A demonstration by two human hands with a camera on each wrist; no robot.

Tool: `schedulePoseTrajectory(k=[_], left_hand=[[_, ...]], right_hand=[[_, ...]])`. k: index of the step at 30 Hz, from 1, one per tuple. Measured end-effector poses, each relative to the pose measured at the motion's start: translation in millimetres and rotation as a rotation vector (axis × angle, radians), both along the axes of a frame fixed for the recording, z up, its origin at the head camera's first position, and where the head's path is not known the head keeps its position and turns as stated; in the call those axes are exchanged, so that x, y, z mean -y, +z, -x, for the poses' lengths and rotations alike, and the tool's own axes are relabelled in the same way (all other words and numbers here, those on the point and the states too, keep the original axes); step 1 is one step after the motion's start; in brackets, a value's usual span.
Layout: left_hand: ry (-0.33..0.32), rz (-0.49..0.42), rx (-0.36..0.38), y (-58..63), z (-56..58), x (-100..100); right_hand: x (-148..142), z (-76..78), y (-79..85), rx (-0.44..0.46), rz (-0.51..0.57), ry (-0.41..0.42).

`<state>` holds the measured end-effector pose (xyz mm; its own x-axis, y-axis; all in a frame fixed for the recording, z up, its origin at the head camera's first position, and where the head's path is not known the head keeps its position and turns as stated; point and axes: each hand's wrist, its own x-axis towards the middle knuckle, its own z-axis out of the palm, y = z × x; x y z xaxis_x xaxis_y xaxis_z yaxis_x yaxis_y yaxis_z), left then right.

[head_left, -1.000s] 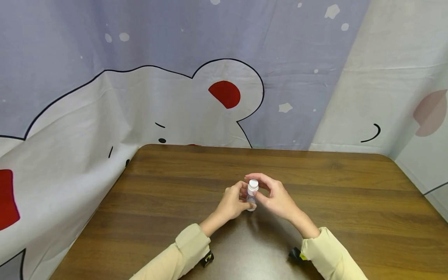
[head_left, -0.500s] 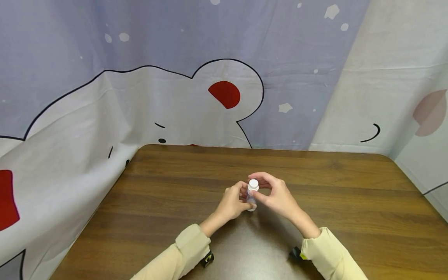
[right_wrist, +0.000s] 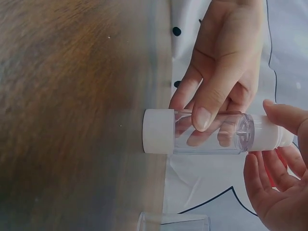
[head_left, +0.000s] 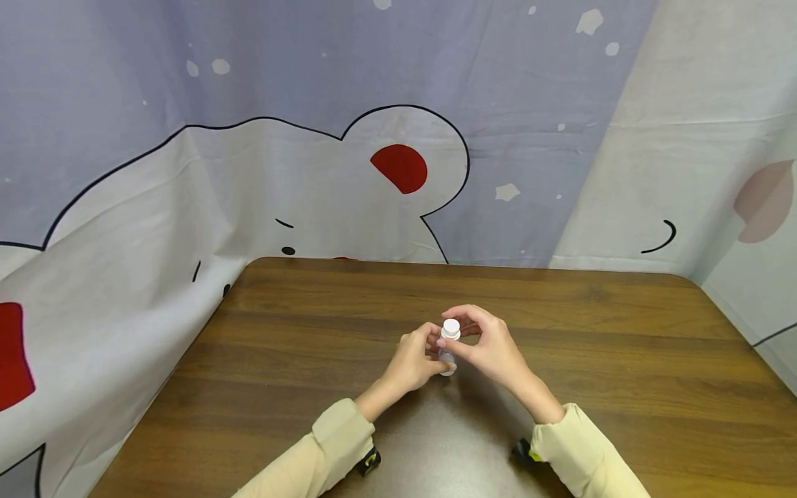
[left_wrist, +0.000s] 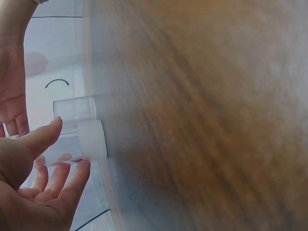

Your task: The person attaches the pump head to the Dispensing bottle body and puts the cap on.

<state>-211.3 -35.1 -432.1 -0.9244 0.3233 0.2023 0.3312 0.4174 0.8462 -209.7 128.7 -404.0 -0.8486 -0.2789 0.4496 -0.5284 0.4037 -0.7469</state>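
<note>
A slim clear pump bottle (right_wrist: 211,147) with a white base (right_wrist: 159,131) and a white collar (right_wrist: 262,134) stands upright on the table. My left hand (head_left: 407,360) grips its clear lower body, thumb on the near side and fingers behind. Up at the collar, my right hand (head_left: 495,349) pinches with the thumb on one side and fingers curved round the other. Seen from the head, the right thumb crosses the neck just below the white top (head_left: 451,326). A clear cap (left_wrist: 74,109) stands next to the bottle in the left wrist view.
The brown wooden table (head_left: 299,318) reaches back to a printed curtain (head_left: 529,138) along its far edge and left side. A dark wrist device (head_left: 369,460) shows below the left cuff, and another dark device (head_left: 525,451) by the right cuff.
My right thumb has swung left across the front of the bottle's neck, while the right fingers have shifted slightly to the right behind it. The left hand and the bottle have stayed in place.
</note>
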Motion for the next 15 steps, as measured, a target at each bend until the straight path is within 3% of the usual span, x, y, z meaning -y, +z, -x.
schedulePoseTrajectory(k=[15], left_hand=[[0.023, 0.054, -0.022, 0.7, -0.2, 0]], right_hand=[[11, 4.5, -2.2, -0.026, -0.040, -0.006]])
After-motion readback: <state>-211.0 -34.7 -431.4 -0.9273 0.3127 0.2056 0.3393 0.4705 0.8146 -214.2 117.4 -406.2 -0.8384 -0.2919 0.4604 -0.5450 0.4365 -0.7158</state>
